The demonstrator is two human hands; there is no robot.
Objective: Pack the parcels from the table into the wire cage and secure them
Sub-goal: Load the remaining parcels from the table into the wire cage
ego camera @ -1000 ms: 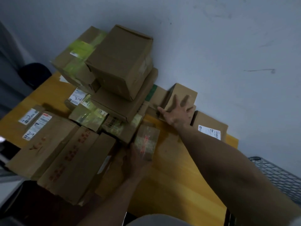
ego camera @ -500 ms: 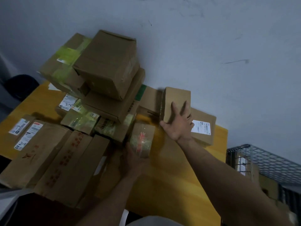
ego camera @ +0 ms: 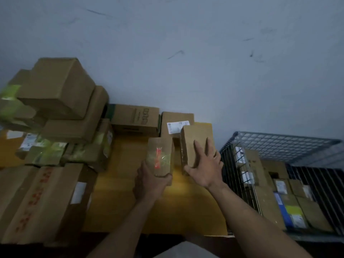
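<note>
Above the table point(ego camera: 130, 183), left hand point(ego camera: 150, 183) grips a taped parcel point(ego camera: 160, 157); right hand point(ego camera: 206, 170) clasps a plain box point(ego camera: 197, 140).

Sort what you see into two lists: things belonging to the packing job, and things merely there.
Job: left hand, gripping taped parcel; right hand, gripping plain parcel; stacked parcels; table; wire cage.
Merely there: scuffed grey wall.

I count two hands: left hand point(ego camera: 151, 183), right hand point(ego camera: 204, 170). Two held parcels: taped parcel point(ego camera: 160, 157), plain parcel point(ego camera: 195, 142). One cage point(ego camera: 279, 144), one counter point(ego camera: 126, 183).
</note>
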